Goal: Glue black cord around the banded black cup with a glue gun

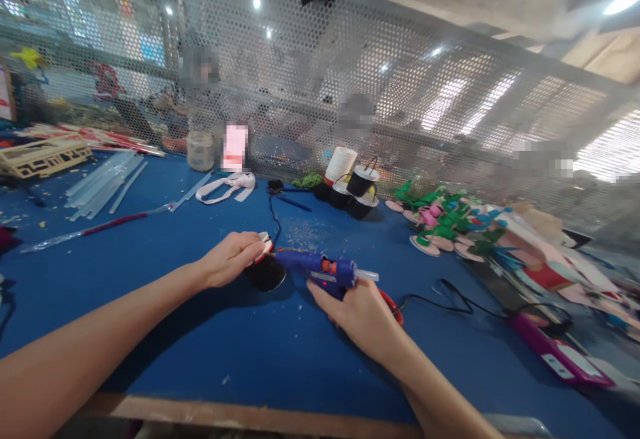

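Head view, your bench (150, 305), blue-topped.

Containers: one pale jar (201, 150) stands at the back by the mesh screen (380, 72); its contents cannot be told. One white cup-shaped spool (341, 163) stands upright behind a cluster of black thread spools (361, 189), about three, touching one another.

In hand: your left hand (235, 257) rests on a round black piece with a white-and-red part (265, 267) on top; its fingers are curled over the top edge, grasping it against the bench. Your right hand (363, 315) has its fingers clenched around the grip of one blue glue gun (320, 269), whose nozzle points left and meets the round piece. A clear glue stick (367, 275) juts from the gun's rear. One black cord (450, 299) runs right from under that hand.

Surroundings: a loose bundle of clear glue sticks (103, 182) lies far left, too many overlapped to count. One red-and-clear rod (100, 227) lies near them. One white ribbon (227, 187) lies in front of the jar. One wooden lattice frame (43, 157) sits at the far left edge. A heap of green, pink and white cut shapes (450, 222) fills the right side, well apart from your hands. One purple flat device (555, 349) lies at the near right. Small crumbs dot the bench between the hands and the spools.
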Available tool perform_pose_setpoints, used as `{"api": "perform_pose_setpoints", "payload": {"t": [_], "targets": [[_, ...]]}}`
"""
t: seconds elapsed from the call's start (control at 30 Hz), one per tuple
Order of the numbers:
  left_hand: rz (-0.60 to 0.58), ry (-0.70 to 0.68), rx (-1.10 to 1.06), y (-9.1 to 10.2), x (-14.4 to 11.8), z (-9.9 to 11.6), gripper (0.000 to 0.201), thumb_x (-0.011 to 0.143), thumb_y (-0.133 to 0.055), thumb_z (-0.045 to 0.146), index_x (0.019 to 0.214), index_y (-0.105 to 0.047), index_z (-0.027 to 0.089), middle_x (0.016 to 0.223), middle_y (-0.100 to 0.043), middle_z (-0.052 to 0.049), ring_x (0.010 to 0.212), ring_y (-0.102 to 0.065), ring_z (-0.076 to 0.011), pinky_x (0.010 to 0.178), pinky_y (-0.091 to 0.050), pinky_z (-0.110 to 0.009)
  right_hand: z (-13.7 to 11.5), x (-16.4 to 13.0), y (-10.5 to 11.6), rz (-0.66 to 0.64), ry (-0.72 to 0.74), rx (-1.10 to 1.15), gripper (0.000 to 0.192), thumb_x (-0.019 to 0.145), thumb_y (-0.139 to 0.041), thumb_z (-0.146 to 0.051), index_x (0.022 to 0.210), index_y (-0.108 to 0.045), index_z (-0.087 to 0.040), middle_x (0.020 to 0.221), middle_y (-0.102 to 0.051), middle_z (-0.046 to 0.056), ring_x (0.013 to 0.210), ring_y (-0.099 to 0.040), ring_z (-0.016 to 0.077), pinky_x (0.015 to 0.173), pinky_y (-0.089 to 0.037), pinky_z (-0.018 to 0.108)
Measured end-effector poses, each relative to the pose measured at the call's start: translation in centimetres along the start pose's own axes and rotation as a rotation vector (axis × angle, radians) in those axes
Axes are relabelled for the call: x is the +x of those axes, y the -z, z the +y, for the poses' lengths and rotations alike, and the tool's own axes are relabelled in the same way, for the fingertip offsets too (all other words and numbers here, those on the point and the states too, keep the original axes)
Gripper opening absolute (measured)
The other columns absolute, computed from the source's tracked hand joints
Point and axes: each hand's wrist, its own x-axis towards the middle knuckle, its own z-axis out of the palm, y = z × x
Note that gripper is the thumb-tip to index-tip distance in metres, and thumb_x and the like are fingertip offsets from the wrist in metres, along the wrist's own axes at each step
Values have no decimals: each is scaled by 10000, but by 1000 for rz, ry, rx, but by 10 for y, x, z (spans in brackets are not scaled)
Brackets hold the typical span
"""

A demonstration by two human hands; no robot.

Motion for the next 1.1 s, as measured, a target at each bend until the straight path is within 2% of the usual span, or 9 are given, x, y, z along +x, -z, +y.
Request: {"api": "perform_pose_setpoints", "payload": {"t": [0.1,0.27,0.37,0.5,0.67,0.83,1.0,1.1], "targets": [[0,24,-16,0,0,1,388,834,-229,340,537,-388,146,569,-388,13,569,-344,-103,550,-281,-237,-1,-1,-1,23,78,-24,173,713,-470,-273,576,-516,-179,434,-480,-27,372,-434,100,370,-346,214],[-4,57,-18,0,-1,2,382,829,-222,349,540,-373,149,560,-370,23,552,-321,-95,527,-264,-230,-6,-3,-1,1,171,8,118,708,-453,-214,664,-558,-181,595,-584,4,525,-520,129,531,-433,237],[-2,48,-16,-1,-1,2,381,828,-225,347,543,-379,147,563,-370,23,553,-324,-94,525,-261,-229,-6,-3,-2,-10,184,16,115,702,-460,-197,707,-575,-186,633,-604,14,560,-547,140,560,-445,245],[3,54,-29,-1,-1,1,383,832,-229,348,543,-380,147,566,-379,23,548,-326,-92,519,-257,-226,-4,-2,-3,5,151,-31,138,711,-457,-230,672,-581,-182,542,-571,12,499,-534,147,531,-442,261],[5,14,-18,-1,0,1,371,836,-228,324,541,-368,149,568,-365,25,550,-322,-92,523,-255,-226,-5,-2,-5,-13,209,53,152,711,-448,-188,773,-586,-177,722,-632,27,631,-580,145,610,-455,241],[7,37,-23,-1,1,2,375,836,-235,333,536,-363,149,564,-366,25,548,-326,-91,524,-258,-226,-1,-1,-4,23,126,-25,165,709,-461,-248,623,-578,-170,500,-550,12,454,-510,145,480,-420,260],[9,15,-29,-1,0,2,375,837,-237,326,538,-374,145,564,-373,23,545,-325,-89,520,-257,-224,-3,-1,-3,-3,127,-50,161,704,-466,-241,607,-573,-169,495,-540,-1,458,-502,133,476,-411,242],[17,20,-29,0,-1,2,378,838,-244,329,545,-392,140,570,-379,22,549,-338,-89,525,-267,-223,-3,0,-1,-11,64,-15,161,705,-485,-264,592,-545,-167,428,-490,-25,397,-466,113,426,-391,228]]}}
